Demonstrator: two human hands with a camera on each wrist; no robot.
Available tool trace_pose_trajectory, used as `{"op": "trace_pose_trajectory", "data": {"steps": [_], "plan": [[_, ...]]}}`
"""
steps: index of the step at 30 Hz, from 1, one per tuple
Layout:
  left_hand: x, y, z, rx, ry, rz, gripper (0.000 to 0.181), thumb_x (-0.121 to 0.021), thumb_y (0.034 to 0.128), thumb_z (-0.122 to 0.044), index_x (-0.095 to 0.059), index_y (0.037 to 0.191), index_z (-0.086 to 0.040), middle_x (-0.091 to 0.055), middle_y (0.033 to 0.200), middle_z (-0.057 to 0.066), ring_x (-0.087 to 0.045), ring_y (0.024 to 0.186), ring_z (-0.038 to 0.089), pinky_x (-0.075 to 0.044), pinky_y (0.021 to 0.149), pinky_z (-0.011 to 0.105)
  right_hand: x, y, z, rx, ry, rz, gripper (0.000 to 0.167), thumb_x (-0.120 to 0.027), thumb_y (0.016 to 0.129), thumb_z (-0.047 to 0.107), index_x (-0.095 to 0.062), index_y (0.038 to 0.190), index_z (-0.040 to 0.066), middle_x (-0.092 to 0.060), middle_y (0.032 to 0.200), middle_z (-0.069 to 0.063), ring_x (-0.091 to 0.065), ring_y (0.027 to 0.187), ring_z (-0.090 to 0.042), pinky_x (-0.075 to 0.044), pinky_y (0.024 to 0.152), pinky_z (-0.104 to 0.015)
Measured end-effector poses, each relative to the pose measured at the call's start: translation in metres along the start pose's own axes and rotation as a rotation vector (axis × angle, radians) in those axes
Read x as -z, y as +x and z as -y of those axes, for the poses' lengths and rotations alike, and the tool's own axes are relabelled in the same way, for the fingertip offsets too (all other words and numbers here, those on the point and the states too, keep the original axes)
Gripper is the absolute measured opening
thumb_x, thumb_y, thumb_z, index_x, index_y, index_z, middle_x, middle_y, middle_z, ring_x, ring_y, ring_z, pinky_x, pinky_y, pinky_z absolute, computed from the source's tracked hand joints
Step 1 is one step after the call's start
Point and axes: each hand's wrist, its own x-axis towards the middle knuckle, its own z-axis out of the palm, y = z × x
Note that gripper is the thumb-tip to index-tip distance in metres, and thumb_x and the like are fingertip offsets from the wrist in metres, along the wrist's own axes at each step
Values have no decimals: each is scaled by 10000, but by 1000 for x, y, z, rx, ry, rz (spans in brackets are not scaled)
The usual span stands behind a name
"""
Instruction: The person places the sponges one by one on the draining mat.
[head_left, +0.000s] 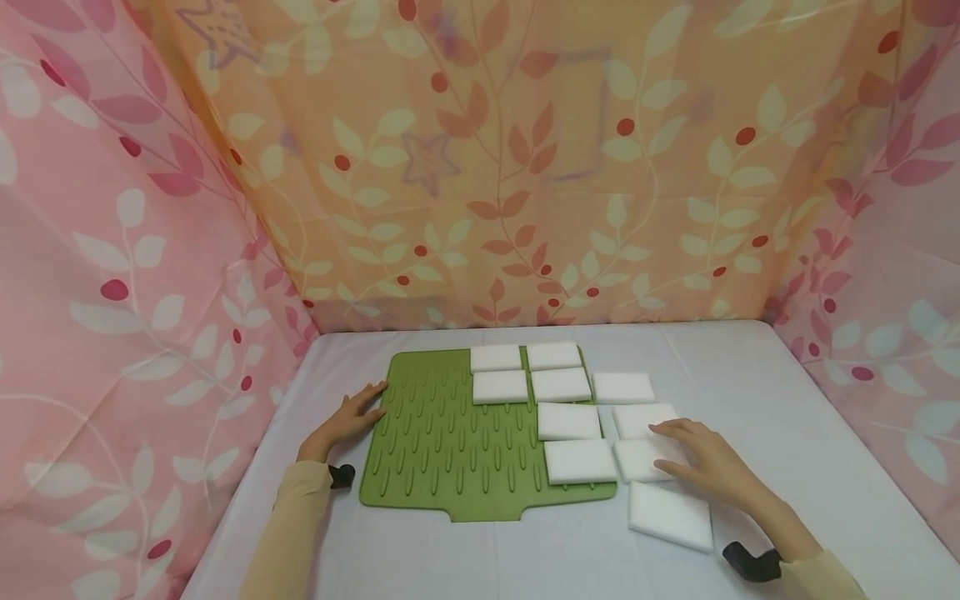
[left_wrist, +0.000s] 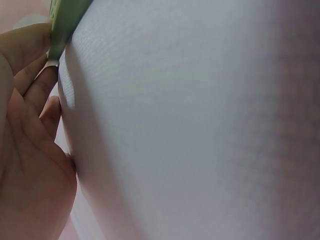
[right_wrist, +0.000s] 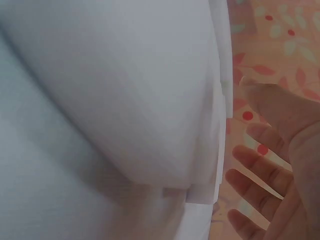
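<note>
A green ridged mat (head_left: pixel 442 450) lies on the white table. Several white sponge blocks (head_left: pixel 580 461) sit on its right part, two of them side by side along the back edge. My left hand (head_left: pixel 347 422) touches the mat's left edge with its fingertips; in the left wrist view, thumb and fingers meet the green rim (left_wrist: pixel 62 30). Over the sponges off the mat's right side, my right hand (head_left: pixel 708 461) hovers with fingers spread and nothing held. In the right wrist view a large white sponge (right_wrist: pixel 125 90) shows close by, apart from the fingers.
Off the mat's right side, more sponges stand in a rough column, the nearest one (head_left: pixel 670 517) turned at an angle. A flowered curtain (head_left: pixel 480 183) rises behind the table (head_left: pixel 750 375), with pink flowered cloth (head_left: pixel 97 350) on both sides. Black wrist mounts are on both arms.
</note>
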Motion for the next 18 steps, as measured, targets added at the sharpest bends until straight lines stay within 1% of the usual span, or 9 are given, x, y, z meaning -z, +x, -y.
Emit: {"op": "trace_pose_trajectory", "data": {"steps": [3, 8, 12, 15, 18], "plan": [[0, 0, 1, -7, 8, -5, 595, -533, 945, -243, -293, 1447, -33, -245, 1493, 217, -128, 1389, 421, 79, 1057, 659, 0, -7, 2, -4, -11, -13, 501, -787, 726, 288, -633, 1168, 109, -621, 1086, -47, -573, 995, -296, -457, 789, -534], [0, 0, 1, -16, 13, -13, 593, -534, 944, -241, -298, 1442, -22, -247, 1487, 229, -128, 1384, 432, 78, 1053, 663, 0, -21, 2, 12, -54, -48, 498, -808, 699, 254, -645, 1153, 126, -622, 1059, -24, -583, 952, -257, -480, 757, -469], [0, 1, 2, -19, 10, -15, 598, -538, 942, -243, -298, 1441, -17, -242, 1485, 240, -122, 1380, 440, 79, 1047, 669, -1, -33, 5, -18, -72, -68, 486, -805, 702, 254, -646, 1151, 160, -613, 1076, 5, -565, 976, -226, -462, 777, -419], [-1, 1, 3, -9, 14, -15, 595, -537, 944, -250, -299, 1446, -36, -248, 1491, 220, -125, 1389, 421, 82, 1056, 659, -2, -41, 6, -36, -75, -79, 484, -801, 710, 261, -641, 1158, 173, -603, 1090, 29, -543, 994, -190, -441, 797, -357], [-1, 1, 2, -5, 23, -16, 591, -537, 944, -250, -301, 1449, -54, -259, 1493, 204, -135, 1393, 407, 78, 1064, 651, -2, -48, 7, -33, -78, -98, 506, -811, 695, 242, -639, 1164, 159, -586, 1097, 44, -524, 995, -137, -431, 799, -262]]}}
